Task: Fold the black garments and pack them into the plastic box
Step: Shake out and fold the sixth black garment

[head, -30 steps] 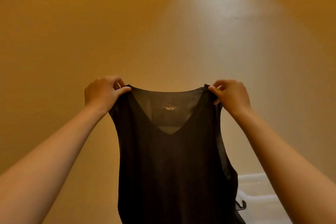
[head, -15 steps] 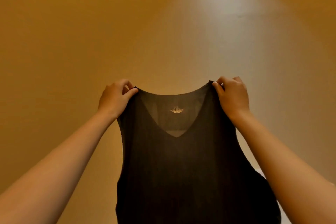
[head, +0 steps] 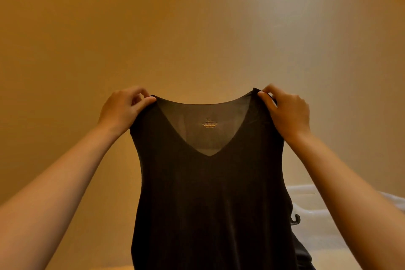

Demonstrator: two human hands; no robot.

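Note:
A black sleeveless V-neck top (head: 210, 199) hangs in the air in front of me, front side toward me, with a small printed label inside the back of the neck. My left hand (head: 122, 110) pinches its left shoulder strap. My right hand (head: 287, 112) pinches the right shoulder strap. The fabric hangs straight down and runs out of the bottom of the frame. The clear plastic box (head: 311, 210) shows at the lower right, partly hidden behind the top and my right forearm.
A plain tan wall (head: 109, 28) fills the background, lit brighter at the upper right. A dark clasp (head: 295, 219) sits on the box's side, and more black fabric (head: 303, 254) hangs below it.
My hands have spread slightly wider apart, stretching the neckline. The top's lower part has swung left, so the plastic box shows again at the lower right.

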